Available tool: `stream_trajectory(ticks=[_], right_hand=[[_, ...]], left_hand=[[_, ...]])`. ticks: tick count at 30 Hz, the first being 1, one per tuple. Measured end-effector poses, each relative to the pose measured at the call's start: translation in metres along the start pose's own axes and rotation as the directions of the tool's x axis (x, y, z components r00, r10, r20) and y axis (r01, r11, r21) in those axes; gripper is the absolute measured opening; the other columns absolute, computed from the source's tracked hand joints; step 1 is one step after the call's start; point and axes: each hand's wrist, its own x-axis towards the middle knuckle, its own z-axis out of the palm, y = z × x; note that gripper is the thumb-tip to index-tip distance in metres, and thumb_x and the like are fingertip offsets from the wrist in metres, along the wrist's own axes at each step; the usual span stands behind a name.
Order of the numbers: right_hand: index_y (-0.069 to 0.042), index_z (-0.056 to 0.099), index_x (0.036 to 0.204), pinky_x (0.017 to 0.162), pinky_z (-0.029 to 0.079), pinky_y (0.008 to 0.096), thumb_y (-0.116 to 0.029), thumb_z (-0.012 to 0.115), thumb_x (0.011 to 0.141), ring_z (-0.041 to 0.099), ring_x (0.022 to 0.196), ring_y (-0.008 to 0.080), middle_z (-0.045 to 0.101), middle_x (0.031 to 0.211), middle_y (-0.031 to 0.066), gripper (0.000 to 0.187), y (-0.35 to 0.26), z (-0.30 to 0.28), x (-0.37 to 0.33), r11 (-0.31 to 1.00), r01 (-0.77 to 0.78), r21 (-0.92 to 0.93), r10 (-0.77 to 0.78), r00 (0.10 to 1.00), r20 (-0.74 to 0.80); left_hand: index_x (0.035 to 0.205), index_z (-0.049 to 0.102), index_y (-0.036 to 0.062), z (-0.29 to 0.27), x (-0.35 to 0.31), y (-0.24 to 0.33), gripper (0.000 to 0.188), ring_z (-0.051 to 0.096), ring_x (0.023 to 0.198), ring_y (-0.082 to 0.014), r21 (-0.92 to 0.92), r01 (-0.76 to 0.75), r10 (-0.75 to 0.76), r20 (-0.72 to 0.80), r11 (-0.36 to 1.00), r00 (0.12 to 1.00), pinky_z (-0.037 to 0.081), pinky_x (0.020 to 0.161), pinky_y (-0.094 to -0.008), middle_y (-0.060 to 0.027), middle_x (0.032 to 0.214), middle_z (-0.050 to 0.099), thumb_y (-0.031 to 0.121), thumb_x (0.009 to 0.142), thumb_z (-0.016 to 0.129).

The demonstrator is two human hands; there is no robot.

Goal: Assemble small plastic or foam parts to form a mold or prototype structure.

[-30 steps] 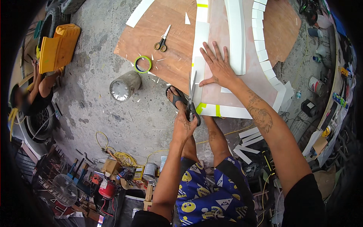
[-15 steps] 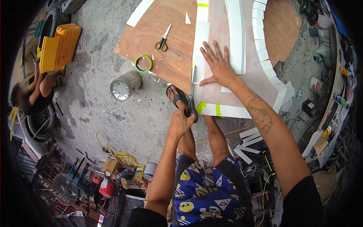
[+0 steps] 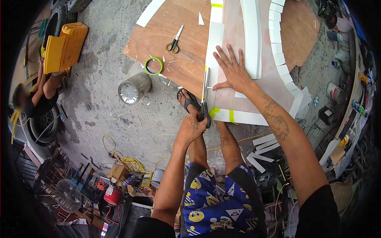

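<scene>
My left hand (image 3: pixel 192 126) is closed around the black handles of a large pair of scissors (image 3: pixel 205 89). Their long blades lie along the left edge of a white strip (image 3: pixel 214 41), which borders a pale pinkish panel (image 3: pixel 248 104). Flat on that panel rests my right hand (image 3: pixel 235 76), fingers spread, its thumb by the strip's inner edge. Yellow-green tape (image 3: pixel 231 116) marks the panel's near white border. A curved white piece (image 3: pixel 252 47) runs beyond my right fingers. Short white pieces (image 3: pixel 278 47) follow the panel's curved right side.
Smaller scissors (image 3: pixel 174 41) and a green tape roll (image 3: pixel 153 66) lie on a brown wooden board (image 3: pixel 158 35) among white offcuts. A metal can (image 3: pixel 135 88) stands on the concrete floor. White strips (image 3: pixel 262 150) lie near my right leg. Another person (image 3: pixel 39 91) sits at far left beside a yellow container (image 3: pixel 65 48).
The whole scene has shifted slightly to the right in the view. Both hands keep nearly the same places, the left on the scissors and the right on the panel.
</scene>
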Motion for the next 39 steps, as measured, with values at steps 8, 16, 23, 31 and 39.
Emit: stream_trajectory(ticks=[8,16,23,31,39], right_hand=[[-0.009,0.025,0.156,0.116,0.008,0.0667,-0.087,0.06,0.057,0.002,0.151,0.039,0.013,0.165,0.0098,0.131,-0.004,-0.001,0.002,1.0,-0.001,-0.008,0.001,1.0,0.005],[-0.008,0.024,0.156,0.117,0.006,0.0663,-0.087,0.06,0.056,0.001,0.151,0.0391,0.012,0.165,0.0097,0.132,-0.005,-0.002,0.003,1.0,-0.009,0.015,0.009,1.0,0.026],[-0.008,0.023,0.157,0.117,0.004,0.0664,-0.087,0.061,0.058,0.0,0.151,0.0394,0.011,0.165,0.0101,0.132,-0.005,-0.004,0.002,0.999,-0.012,0.032,0.011,1.0,0.029],[-0.007,0.019,0.157,0.116,0.003,0.0671,-0.084,0.064,0.059,-0.001,0.152,0.0395,0.009,0.166,0.0103,0.132,-0.004,-0.003,0.002,0.998,-0.01,0.061,0.008,0.999,0.032],[-0.008,0.018,0.158,0.116,0.006,0.0686,-0.082,0.065,0.059,0.001,0.152,0.0395,0.007,0.166,0.01,0.132,-0.005,0.0,0.002,0.998,-0.011,0.057,0.009,1.0,0.028]], left_hand=[[0.076,0.059,-0.0068,-0.005,0.003,0.007,0.043,0.064,0.057,-0.016,-0.113,0.095,-0.087,0.071,0.989,0.994,0.05,0.052,-0.0307,-0.0125,0.064,0.065,0.032,0.089,0.071],[0.082,0.059,-0.0084,-0.004,-0.014,-0.009,0.045,0.064,0.059,-0.0169,-0.116,0.104,-0.098,0.055,0.988,0.994,0.05,0.055,-0.0317,-0.0123,0.065,0.065,0.035,0.089,0.07],[0.089,0.06,-0.0106,0.032,-0.035,-0.009,0.05,0.066,0.068,-0.0268,-0.072,-0.045,0.032,-0.164,0.996,0.986,0.051,0.063,-0.0379,-0.021,0.074,0.065,0.038,0.088,0.072],[0.087,0.06,-0.0106,0.039,-0.015,-0.007,0.039,0.067,0.075,-0.0412,-0.009,-0.004,0.002,-0.229,1.0,0.974,0.052,0.068,-0.0434,-0.0293,0.079,0.065,0.028,0.087,0.068],[0.084,0.057,-0.01,0.028,-0.006,-0.011,0.04,0.066,0.071,-0.0385,0.029,-0.031,0.036,-0.195,0.999,0.98,0.051,0.065,-0.0424,-0.0281,0.076,0.063,0.028,0.086,0.07]])
